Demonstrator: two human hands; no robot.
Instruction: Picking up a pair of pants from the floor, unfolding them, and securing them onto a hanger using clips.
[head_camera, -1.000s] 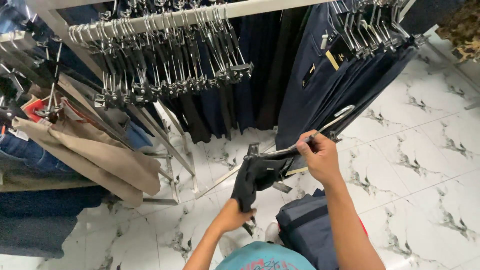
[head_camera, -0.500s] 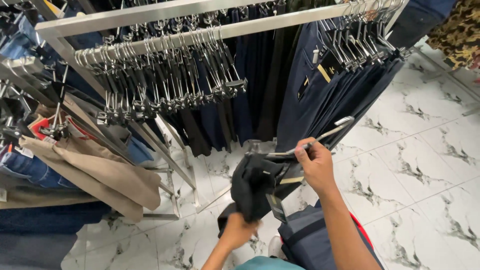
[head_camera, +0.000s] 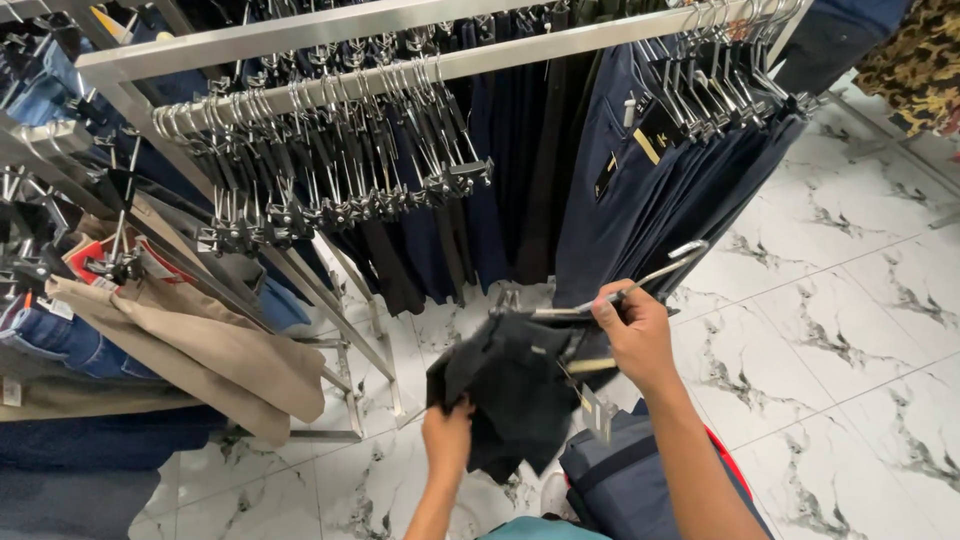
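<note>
Right hand (head_camera: 635, 335): fingers closed around a metal clip hanger (head_camera: 610, 292), held level above the marble floor (head_camera: 830, 300). Left hand (head_camera: 447, 437): gripping from below a dark folded garment (head_camera: 515, 395) hanging from that hanger. Behind: rail (head_camera: 400, 70) of empty clip hangers (head_camera: 330, 180) and navy trousers (head_camera: 640, 210).

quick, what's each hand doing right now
Left hand: closed, gripping the dark garment from below.
Right hand: closed on the metal clip hanger.
</note>
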